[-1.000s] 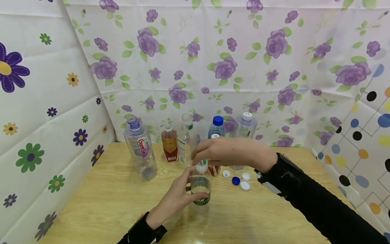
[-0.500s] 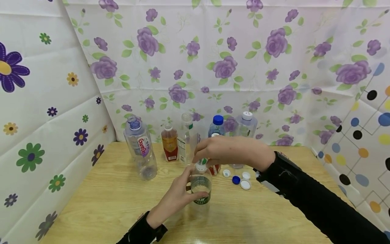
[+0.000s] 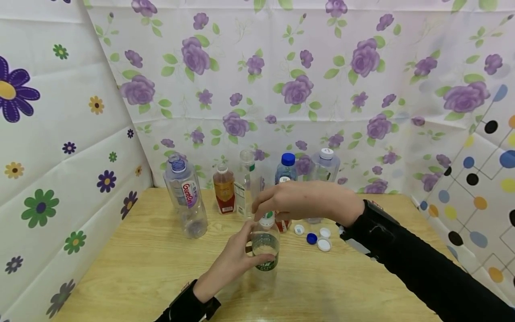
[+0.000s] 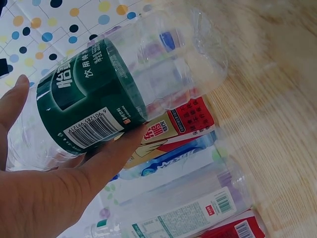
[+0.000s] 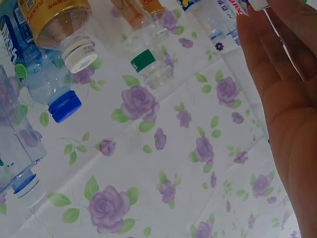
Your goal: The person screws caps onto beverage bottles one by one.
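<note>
A clear plastic bottle with a dark green label stands upright on the table. My left hand grips its body from the left, the thumb across the front at the label. Above it, my right hand reaches in from the right, its fingertips pinching the bottle's white cap. The cap sits at the bottle's mouth and is partly covered by those fingers. In the right wrist view only an edge of the white cap shows between the fingers of the right hand.
Loose caps, white and blue, lie right of the bottle. Behind stand a large uncapped bottle, an amber-labelled bottle, a clear uncapped bottle, a blue-capped bottle and a white-capped bottle. A flowered curtain backs the table.
The right fingers have shifted slightly about the cap. The left hand and the bottle keep their place.
</note>
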Demonstrator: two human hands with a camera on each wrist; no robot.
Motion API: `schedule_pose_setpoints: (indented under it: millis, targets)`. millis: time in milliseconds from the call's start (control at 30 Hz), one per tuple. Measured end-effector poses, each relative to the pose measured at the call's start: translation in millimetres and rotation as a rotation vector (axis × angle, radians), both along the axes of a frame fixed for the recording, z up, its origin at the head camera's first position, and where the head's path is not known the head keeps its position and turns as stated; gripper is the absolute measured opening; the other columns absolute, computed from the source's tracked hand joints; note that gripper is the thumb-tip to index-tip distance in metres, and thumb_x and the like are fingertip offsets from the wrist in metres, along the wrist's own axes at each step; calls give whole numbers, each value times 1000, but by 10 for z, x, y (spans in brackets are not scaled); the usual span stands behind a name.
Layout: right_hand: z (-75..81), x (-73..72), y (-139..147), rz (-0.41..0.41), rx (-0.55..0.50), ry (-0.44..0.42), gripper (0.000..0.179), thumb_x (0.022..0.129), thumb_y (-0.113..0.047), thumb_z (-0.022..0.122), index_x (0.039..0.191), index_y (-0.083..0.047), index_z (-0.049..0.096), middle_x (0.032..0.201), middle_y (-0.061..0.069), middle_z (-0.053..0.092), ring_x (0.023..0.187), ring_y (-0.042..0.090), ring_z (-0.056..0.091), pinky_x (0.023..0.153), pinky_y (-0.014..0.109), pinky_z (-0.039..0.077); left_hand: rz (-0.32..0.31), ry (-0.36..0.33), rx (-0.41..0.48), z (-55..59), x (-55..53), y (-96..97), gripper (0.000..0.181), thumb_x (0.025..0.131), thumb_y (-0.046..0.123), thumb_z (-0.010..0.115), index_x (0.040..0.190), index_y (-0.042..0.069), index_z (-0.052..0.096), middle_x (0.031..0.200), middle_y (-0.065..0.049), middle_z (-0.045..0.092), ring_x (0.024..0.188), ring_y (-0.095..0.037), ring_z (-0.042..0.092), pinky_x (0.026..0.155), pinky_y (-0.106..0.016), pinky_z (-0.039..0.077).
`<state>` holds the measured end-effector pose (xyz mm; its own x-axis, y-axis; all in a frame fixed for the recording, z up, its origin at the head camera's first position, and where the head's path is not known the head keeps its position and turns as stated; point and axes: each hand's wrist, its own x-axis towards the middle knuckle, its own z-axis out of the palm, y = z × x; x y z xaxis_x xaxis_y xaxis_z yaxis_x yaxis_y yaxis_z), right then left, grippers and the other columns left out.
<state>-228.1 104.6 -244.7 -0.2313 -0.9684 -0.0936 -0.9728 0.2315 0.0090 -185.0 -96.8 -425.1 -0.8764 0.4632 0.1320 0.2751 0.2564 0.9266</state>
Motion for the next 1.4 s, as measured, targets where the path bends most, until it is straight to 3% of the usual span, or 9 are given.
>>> schedule_pose_setpoints:
  millis: [333,600,867,1100,1300,1400]
  targets:
    - [-19,-13,8,9,-21,11,32,93,-8,74,125,-13,71,124,2,67,111,15,67,88,16,57,9,21,4,1,-25,8,66,91,30,78,144,23,40,141,-7,55,129,-28,55,106,-43,53]
    - [-37,38,-17,-23,44,106,35,95,-18,73,129,-11,67,123,5,65,112,17,64,87,17,56,-5,21,20,-21,-23,0,74,90,33,79,149,32,35,145,-2,52,132,-25,54,107,-41,51]
    - [-84,74,-50,10,97,321,32,99,-31,64,123,-11,68,107,1,63,92,13,57,77,19,53,4,35,23,-28,-19,4,69,91,29,78,148,24,39,142,-8,55,128,-29,57,103,-42,55]
    - [-130,120,-98,-47,155,443,31,102,-37,60,115,-11,70,101,1,64,91,15,60,80,22,54,12,53,20,-34,-16,14,66,90,31,78,144,24,42,138,-6,58,125,-28,59,99,-36,57]
    - [-215,227,-85,-104,105,594,25,100,-36,62,105,-13,72,92,0,64,84,15,59,76,23,53,22,73,24,-51,-14,14,72,89,31,79,148,23,39,142,-11,56,128,-32,57,98,-38,58]
    - [-265,263,-75,-136,51,611,29,101,-39,62,103,-12,72,90,0,64,84,15,60,77,24,54,30,78,21,-59,-14,15,76,89,31,79,152,23,37,143,-14,54,129,-33,57,99,-44,58]
